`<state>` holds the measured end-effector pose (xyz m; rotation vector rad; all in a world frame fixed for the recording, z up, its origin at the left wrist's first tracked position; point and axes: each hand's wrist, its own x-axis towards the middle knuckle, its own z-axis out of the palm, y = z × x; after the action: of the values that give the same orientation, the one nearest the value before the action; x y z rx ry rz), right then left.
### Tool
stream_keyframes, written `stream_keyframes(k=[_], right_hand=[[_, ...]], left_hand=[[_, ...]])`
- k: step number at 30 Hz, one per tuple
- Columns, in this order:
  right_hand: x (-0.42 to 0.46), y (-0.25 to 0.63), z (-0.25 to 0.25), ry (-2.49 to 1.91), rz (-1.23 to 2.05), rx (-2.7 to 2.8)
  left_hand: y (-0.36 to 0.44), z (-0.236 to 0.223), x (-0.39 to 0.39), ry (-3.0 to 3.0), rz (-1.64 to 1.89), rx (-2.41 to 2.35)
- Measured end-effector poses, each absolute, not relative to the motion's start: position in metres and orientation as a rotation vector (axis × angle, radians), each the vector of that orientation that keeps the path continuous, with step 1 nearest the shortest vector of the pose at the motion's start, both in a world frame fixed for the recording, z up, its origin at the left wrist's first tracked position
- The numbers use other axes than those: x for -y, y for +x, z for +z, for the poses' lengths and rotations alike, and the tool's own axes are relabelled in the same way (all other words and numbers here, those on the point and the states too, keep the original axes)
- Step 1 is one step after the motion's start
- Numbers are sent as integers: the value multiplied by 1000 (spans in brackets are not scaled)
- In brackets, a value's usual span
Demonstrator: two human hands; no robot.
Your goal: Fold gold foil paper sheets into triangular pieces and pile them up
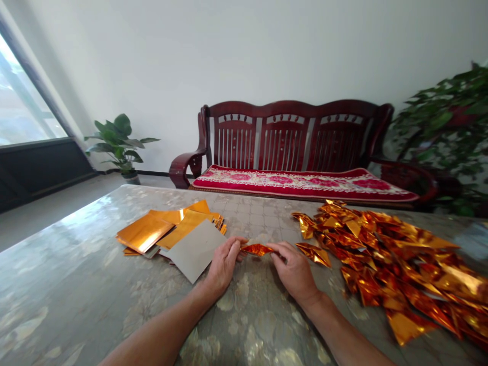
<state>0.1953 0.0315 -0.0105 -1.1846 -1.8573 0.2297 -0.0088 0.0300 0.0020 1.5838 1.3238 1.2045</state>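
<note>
A small folded piece of shiny orange-gold foil paper, pointed at both ends, is held just above the table between my two hands. My left hand pinches its left tip, and my right hand pinches its right tip with thumb and fingers. Left of my left hand lies a loose stack of flat gold foil sheets, with one sheet showing its grey back. Beside my right hand rests a single folded foil piece, at the edge of a large heap of folded foil pieces.
The table has a glossy grey floral cover. Behind it stands a dark red wooden bench with a red floral cushion. Potted plants stand at the left and right. Something clear and plastic-looking lies at the far right.
</note>
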Motion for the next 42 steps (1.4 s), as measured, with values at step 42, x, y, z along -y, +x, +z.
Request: stream_keyframes(k=[42], right_hand=[[-37, 231, 31, -1349, -265, 1817]], left_hand=[[-7, -18, -37, 1746, 1417, -1258]])
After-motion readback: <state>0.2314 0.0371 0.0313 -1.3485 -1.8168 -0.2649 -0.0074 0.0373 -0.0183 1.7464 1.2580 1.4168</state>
